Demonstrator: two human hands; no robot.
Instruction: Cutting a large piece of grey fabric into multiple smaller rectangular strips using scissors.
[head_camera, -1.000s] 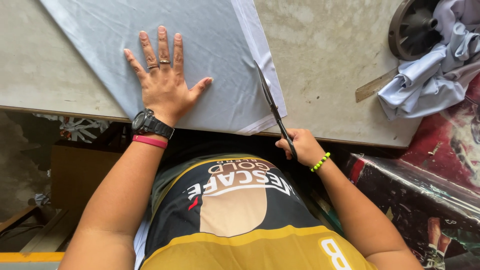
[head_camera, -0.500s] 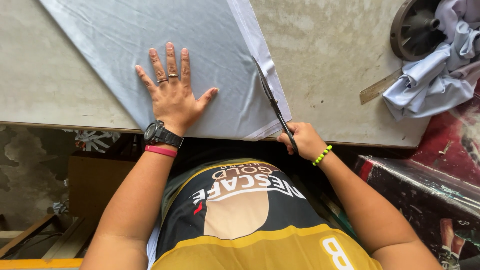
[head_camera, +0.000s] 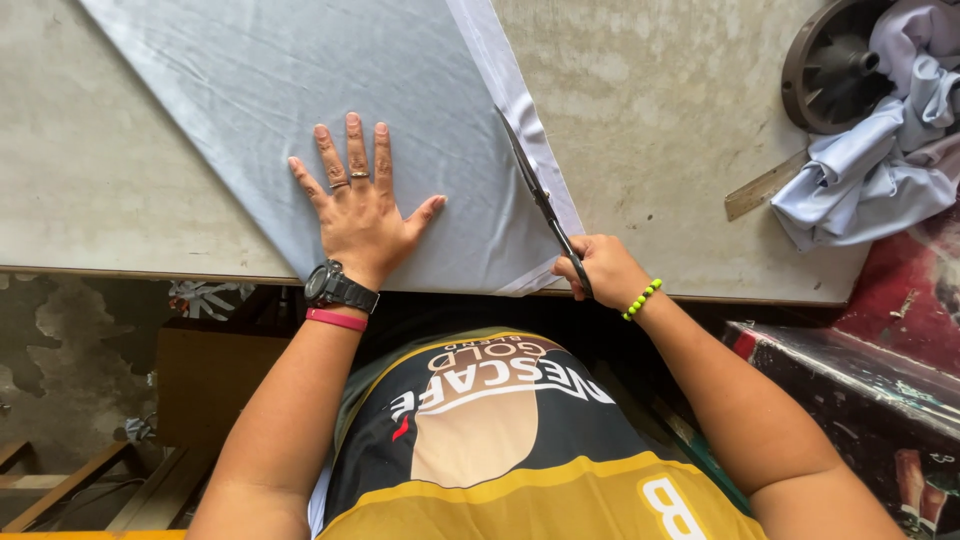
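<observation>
The left hand (head_camera: 362, 215) lies flat, fingers spread, on pale grey cloth (head_camera: 300, 90) spread over the counter (head_camera: 660, 110). The right hand (head_camera: 598, 268) grips scissors (head_camera: 540, 195), blades partway up the cloth's right edge; most remains uncut.

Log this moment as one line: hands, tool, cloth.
left hand: flat on grey cloth | right hand: holds scissors at cloth's right edge | table: cloth pile, ruler

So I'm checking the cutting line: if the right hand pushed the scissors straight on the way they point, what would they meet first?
More of the pale blue-grey fabric: the scissors in the right hand point up along its white edge strip; nothing else seems in the way.
</observation>
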